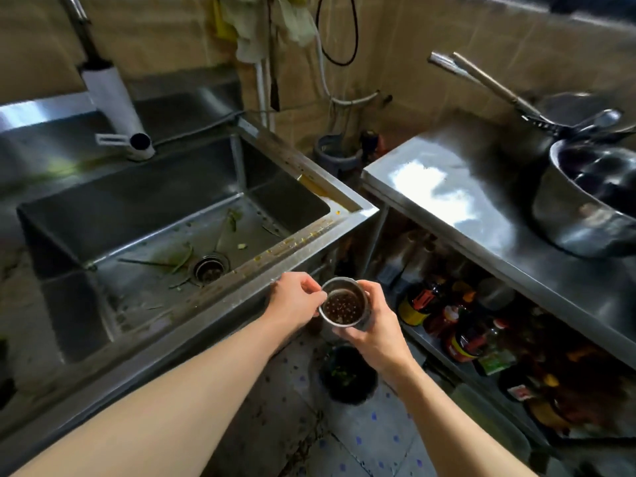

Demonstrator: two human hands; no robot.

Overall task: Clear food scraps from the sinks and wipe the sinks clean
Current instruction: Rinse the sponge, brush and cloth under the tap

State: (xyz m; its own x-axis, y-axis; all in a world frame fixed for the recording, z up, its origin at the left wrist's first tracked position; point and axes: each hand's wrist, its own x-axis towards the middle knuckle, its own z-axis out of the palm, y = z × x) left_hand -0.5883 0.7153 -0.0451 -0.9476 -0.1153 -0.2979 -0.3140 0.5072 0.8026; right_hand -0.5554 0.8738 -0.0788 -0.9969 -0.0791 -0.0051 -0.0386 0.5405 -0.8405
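From the head camera, both hands hold a metal strainer basket (344,304) out past the front rim of the sink (241,290), above a dark bin (349,375) on the floor. The right hand (373,330) wraps its fingers around the basket's wall; the left hand (297,301) pinches its rim. In the sink, green scraps (182,259) lie around the open drain (210,268), and a white-sleeved faucet (117,108) hangs over the back edge. Right of the sink, across a narrow floor gap, a steel bench (481,201) carries a large bowl (585,201), with bottles (457,325) shelved beneath.
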